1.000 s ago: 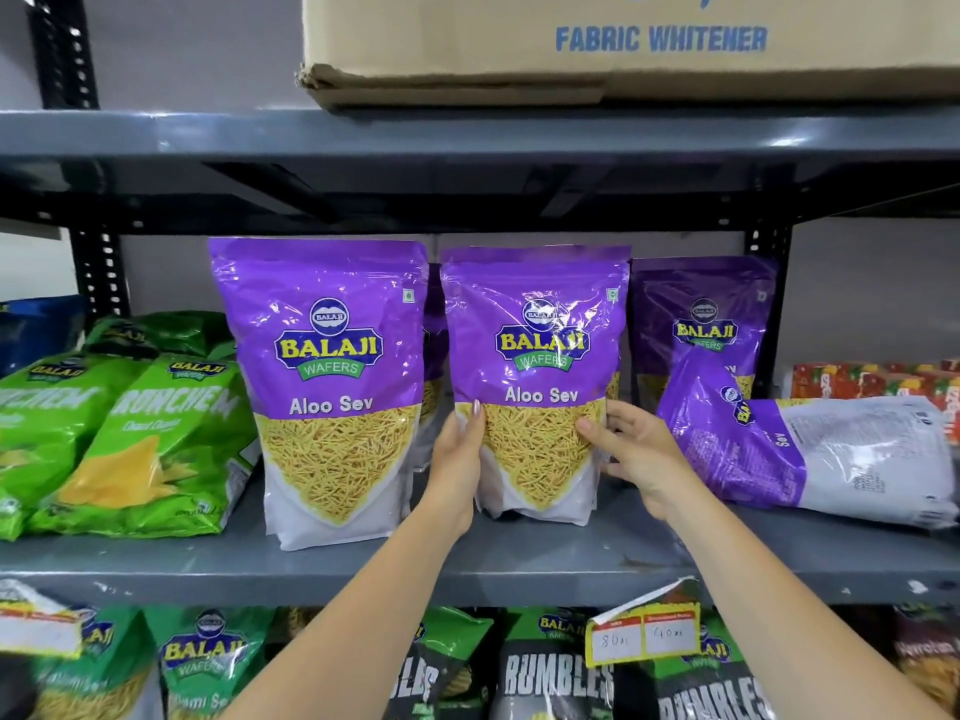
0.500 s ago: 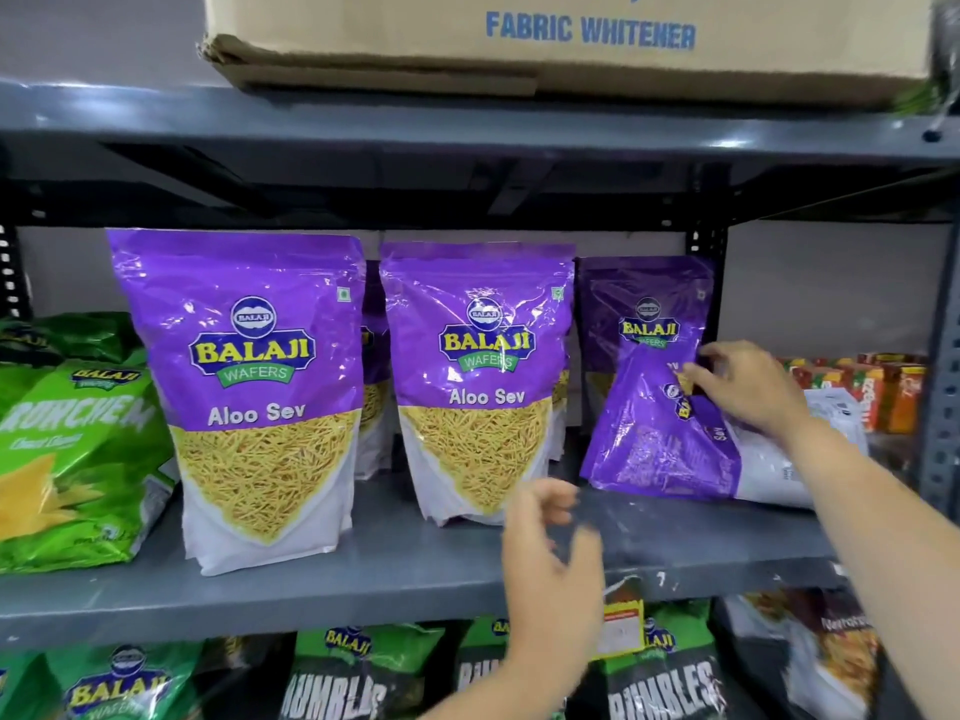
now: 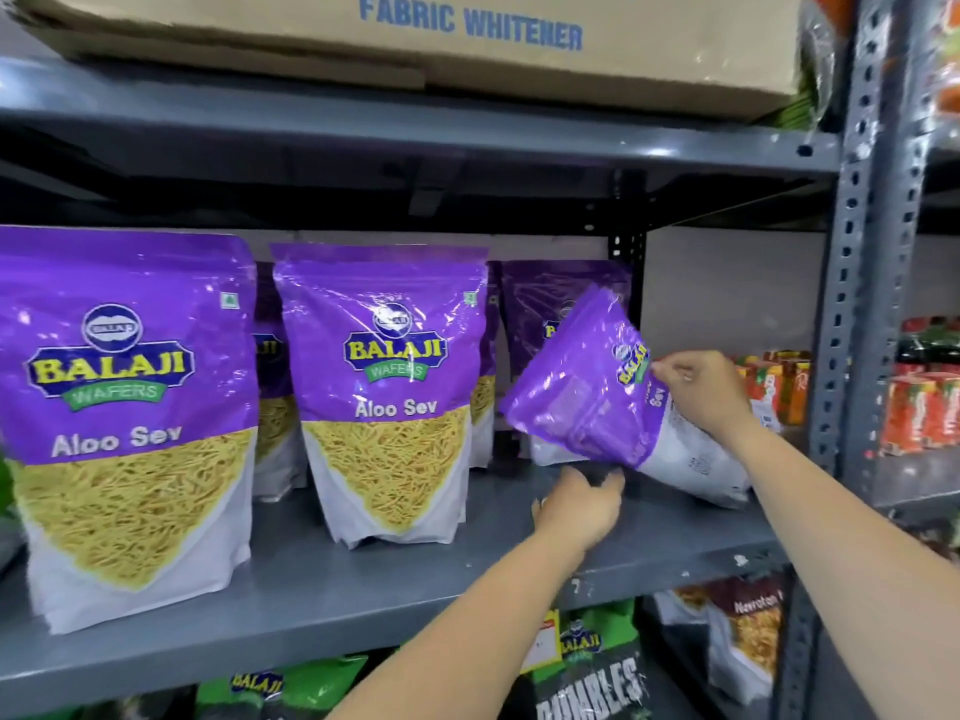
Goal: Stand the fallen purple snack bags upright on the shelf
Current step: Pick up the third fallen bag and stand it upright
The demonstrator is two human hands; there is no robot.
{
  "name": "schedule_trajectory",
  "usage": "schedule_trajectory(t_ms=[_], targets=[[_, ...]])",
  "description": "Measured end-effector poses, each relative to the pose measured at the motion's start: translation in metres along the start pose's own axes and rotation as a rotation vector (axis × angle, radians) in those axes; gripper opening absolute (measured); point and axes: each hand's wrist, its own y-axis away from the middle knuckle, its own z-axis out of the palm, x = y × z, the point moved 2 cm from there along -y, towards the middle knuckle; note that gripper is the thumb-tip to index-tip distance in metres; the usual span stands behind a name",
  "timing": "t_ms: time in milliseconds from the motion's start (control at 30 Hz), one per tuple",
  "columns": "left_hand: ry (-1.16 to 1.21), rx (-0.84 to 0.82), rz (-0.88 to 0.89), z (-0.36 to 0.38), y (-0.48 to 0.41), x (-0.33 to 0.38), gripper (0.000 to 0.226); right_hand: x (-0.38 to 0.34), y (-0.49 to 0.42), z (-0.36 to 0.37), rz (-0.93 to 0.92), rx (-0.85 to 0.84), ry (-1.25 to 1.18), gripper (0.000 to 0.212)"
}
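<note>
The grey metal shelf [image 3: 395,579] carries a row of purple Balaji Aloo Sev pouches. Two of them, the left pouch [image 3: 124,423] and the middle pouch [image 3: 387,392], stand upright at the front, with more upright ones partly hidden behind. To their right, the tilted pouch [image 3: 597,402] sits at a slant, its purple top raised toward the left and its white base end low on the shelf toward the right, leaning in front of a rear pouch [image 3: 550,293].

The right hand [image 3: 711,392] pinches this pouch on its upper side near the printed logo, fingers closed on the film. The left hand [image 3: 579,504] is cupped with its grip released just under the pouch's lower edge; whether it touches the film cannot be told.

The pouch looks light, with thin, glossy film that creases and probably slips, and the brittle sev inside likely shifts and crushes under a squeeze. A hold by the flat sealed top edge, with the other palm steadying the base gusset, would probably seat it squarely.
</note>
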Motion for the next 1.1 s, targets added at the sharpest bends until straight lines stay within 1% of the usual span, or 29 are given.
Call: schedule_trajectory(t_ms=[33, 67, 133, 167, 200, 233, 267, 300, 333, 400, 467, 567, 633, 700, 767, 833, 900, 933, 1033, 1100], targets=[[0.112, -0.014, 0.002, 0.002, -0.003, 0.005, 0.086, -0.002, 0.002, -0.003, 0.029, 0.038, -0.114, 0.022], [0.208, -0.043, 0.021, 0.004, -0.006, 0.01, 0.084, -0.005, 0.005, -0.006, 0.067, 0.072, -0.239, 0.023], [0.387, -0.089, 0.107, 0.005, -0.017, 0.021, 0.072, -0.008, 0.011, -0.006, 0.165, 0.139, -0.468, 0.024], [0.464, -0.077, 0.158, 0.004, -0.022, 0.026, 0.06, -0.008, 0.015, -0.004, 0.218, 0.17, -0.567, 0.026], [0.535, -0.04, 0.198, 0.003, -0.025, 0.029, 0.045, -0.007, 0.018, -0.003, 0.27, 0.186, -0.645, 0.027], [0.594, 0.033, 0.219, 0.002, -0.026, 0.033, 0.035, -0.006, 0.023, -0.001, 0.313, 0.185, -0.699, 0.028], [0.641, 0.113, 0.217, -0.001, -0.027, 0.035, 0.03, -0.004, 0.026, 0.0, 0.348, 0.17, -0.727, 0.027], [0.654, 0.199, 0.19, -0.004, -0.026, 0.036, 0.031, -0.003, 0.03, 0.001, 0.369, 0.151, -0.753, 0.025], [0.647, 0.277, 0.171, -0.007, -0.027, 0.037, 0.037, -0.003, 0.032, 0.001, 0.389, 0.133, -0.778, 0.023], [0.548, 0.409, 0.171, -0.014, -0.027, 0.039, 0.05, -0.001, 0.036, 0.001, 0.415, 0.111, -0.81, 0.02], [0.481, 0.486, 0.187, -0.019, -0.027, 0.038, 0.051, 0.002, 0.037, 0.001, 0.392, 0.097, -0.795, 0.018], [0.504, 0.542, 0.185, -0.018, -0.027, 0.031, 0.043, -0.003, 0.039, -0.005, 0.341, 0.018, -0.814, 0.019], [0.583, 0.551, 0.21, -0.017, -0.027, 0.026, 0.037, -0.011, 0.038, -0.014, 0.375, -0.064, -0.958, 0.018], [0.607, 0.539, 0.237, -0.014, -0.028, 0.025, 0.038, -0.016, 0.03, -0.021, 0.357, -0.124, -1.074, 0.021], [0.601, 0.538, 0.249, -0.01, -0.028, 0.026, 0.038, -0.022, 0.022, -0.026, 0.3, -0.15, -1.035, 0.029], [0.607, 0.581, 0.256, -0.007, -0.025, 0.028, 0.038, -0.029, 0.017, -0.025, 0.284, -0.116, -1.011, 0.025], [0.628, 0.655, 0.259, -0.004, -0.023, 0.027, 0.043, -0.039, 0.013, -0.025, 0.287, -0.071, -1.017, 0.018], [0.642, 0.68, 0.257, -0.003, -0.021, 0.027, 0.045, -0.042, 0.011, -0.025, 0.282, -0.045, -1.014, 0.018], [0.664, 0.698, 0.262, -0.005, -0.019, 0.027, 0.046, -0.047, 0.009, -0.023, 0.267, 0.064, -0.966, 0.023], [0.649, 0.693, 0.277, -0.008, -0.021, 0.027, 0.045, -0.047, 0.012, -0.021, 0.263, 0.123, -0.965, 0.022]])
